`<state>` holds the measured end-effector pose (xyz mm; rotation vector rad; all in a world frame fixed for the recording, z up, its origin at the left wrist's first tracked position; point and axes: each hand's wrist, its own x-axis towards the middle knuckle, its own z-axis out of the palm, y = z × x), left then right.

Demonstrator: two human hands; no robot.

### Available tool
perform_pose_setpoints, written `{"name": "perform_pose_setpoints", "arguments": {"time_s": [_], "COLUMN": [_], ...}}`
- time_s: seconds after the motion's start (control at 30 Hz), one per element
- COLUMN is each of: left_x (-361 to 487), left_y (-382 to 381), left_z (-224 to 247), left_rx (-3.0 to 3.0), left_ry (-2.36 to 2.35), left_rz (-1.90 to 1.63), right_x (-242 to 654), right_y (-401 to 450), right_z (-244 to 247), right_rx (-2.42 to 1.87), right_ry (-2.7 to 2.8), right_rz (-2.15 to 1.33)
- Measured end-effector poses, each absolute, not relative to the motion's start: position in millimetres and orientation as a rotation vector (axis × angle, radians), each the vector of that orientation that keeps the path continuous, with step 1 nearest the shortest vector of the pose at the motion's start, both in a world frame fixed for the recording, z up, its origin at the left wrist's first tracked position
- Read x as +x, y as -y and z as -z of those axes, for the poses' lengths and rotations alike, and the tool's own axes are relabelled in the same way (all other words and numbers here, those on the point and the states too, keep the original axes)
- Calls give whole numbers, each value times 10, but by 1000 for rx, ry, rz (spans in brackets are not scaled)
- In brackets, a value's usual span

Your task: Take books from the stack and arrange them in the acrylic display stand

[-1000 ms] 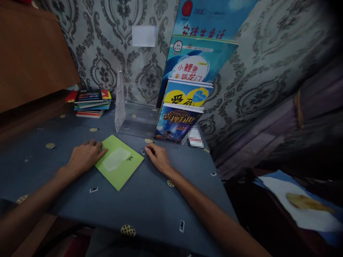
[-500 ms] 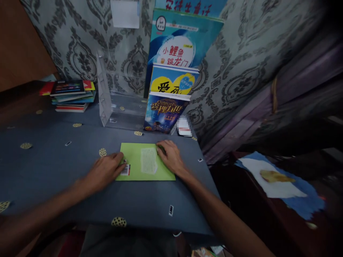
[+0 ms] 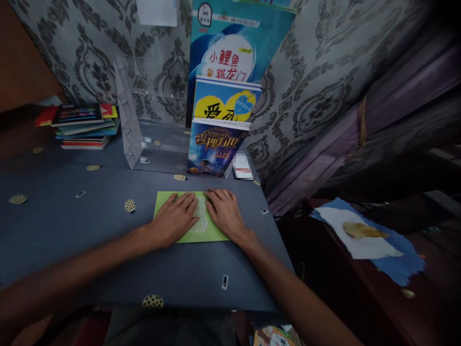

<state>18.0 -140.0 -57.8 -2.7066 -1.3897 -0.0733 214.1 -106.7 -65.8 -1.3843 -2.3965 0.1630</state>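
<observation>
A thin green book (image 3: 187,236) lies flat on the dark blue tablecloth in front of me, a block of small print on its upward face. My left hand (image 3: 175,218) rests on its left half with fingers stretched out, covering that part. On the right half lies my right hand (image 3: 226,214), palm down, fingers extended toward the far edge. Neither hand grips anything. Just beyond the book, a clear acrylic stand (image 3: 130,120) holds several upright books on its right side, the lowest a dark blue storybook (image 3: 216,149).
At the back left is a stack of books (image 3: 84,126). A small blurred white item (image 3: 243,167) is beside the stand. To the right, a blue cloth (image 3: 403,264) and white paper (image 3: 360,245) lie on a dark red surface. A patterned curtain (image 3: 306,91) hangs behind.
My left hand has moved right, from the book's left edge onto its cover, and its fingers now lie flat. My right hand stays on the book. The view has shifted slightly.
</observation>
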Motion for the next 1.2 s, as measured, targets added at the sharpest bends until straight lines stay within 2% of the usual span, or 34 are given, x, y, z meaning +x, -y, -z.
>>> {"name": "perform_pose_setpoints", "arguments": {"time_s": [0.27, 0.43, 0.67, 0.77, 1.2], "left_x": [-266, -361, -373, -399, -442], "left_y": [1432, 1467, 1474, 1475, 1455], "left_z": [472, 530, 588, 596, 637], "left_rx": [-2533, -2489, -2474, -2498, -2500], "left_ry": [1588, 1557, 1481, 1469, 1433], "left_rz": [-54, 94, 196, 234, 185], "right_x": [2138, 2052, 1545, 1452, 2202], "right_y": [1063, 1110, 1219, 1227, 1206], "right_z": [633, 573, 510, 541, 535], "right_rx": [-1427, -1458, -1062, -1018, -1412], "right_ry": [2409, 2446, 2672, 2688, 2445], "right_rz": [-165, -104, -306, -359, -386]}}
